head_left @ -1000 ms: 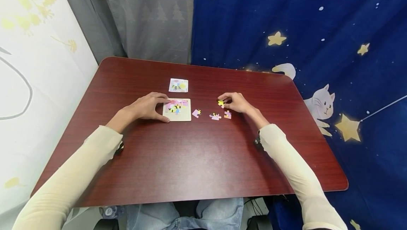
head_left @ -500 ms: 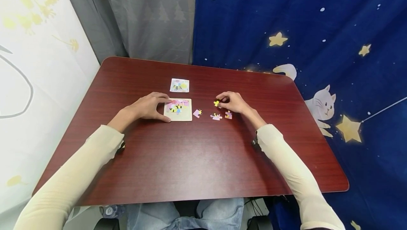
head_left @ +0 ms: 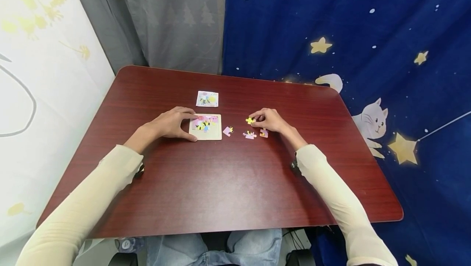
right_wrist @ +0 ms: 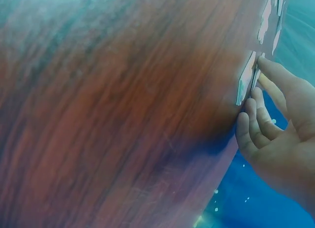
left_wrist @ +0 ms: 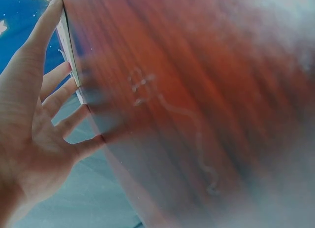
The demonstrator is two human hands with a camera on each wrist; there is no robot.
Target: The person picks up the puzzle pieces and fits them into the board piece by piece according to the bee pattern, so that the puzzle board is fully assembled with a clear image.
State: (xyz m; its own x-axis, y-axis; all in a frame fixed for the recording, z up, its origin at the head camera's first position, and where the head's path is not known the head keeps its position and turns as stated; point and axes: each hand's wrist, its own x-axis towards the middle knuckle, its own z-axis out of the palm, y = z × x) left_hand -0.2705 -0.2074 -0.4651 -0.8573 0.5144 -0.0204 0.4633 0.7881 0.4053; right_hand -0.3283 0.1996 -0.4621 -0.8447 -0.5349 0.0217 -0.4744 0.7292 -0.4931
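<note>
My left hand (head_left: 170, 123) rests at the left side of a pale puzzle tray (head_left: 210, 136). Its thumb touches the lower left corner and a finger the upper left, all fairly straight. Pink, yellow and black pieces fill the tray's upper part; its lower part is bare. Right of the tray, my right hand (head_left: 270, 119) pinches a yellow puzzle piece (head_left: 250, 121) between thumb and fingers, low over the table. In the right wrist view that piece shows edge-on at the fingertips. Loose near it are a pink-yellow piece (head_left: 227, 131), a pink-white piece (head_left: 249, 135) and a purple piece (head_left: 263, 133).
A picture card (head_left: 207, 99) with a bee lies behind the tray. Everything sits on a dark red wooden table (head_left: 220, 184). A grey curtain (head_left: 176, 21) and a blue starry curtain (head_left: 279, 25) hang beyond its far edge.
My right hand has shifted slightly left with the yellow puzzle piece, which now shows more of its face. My left hand and the tray have stayed in place.
</note>
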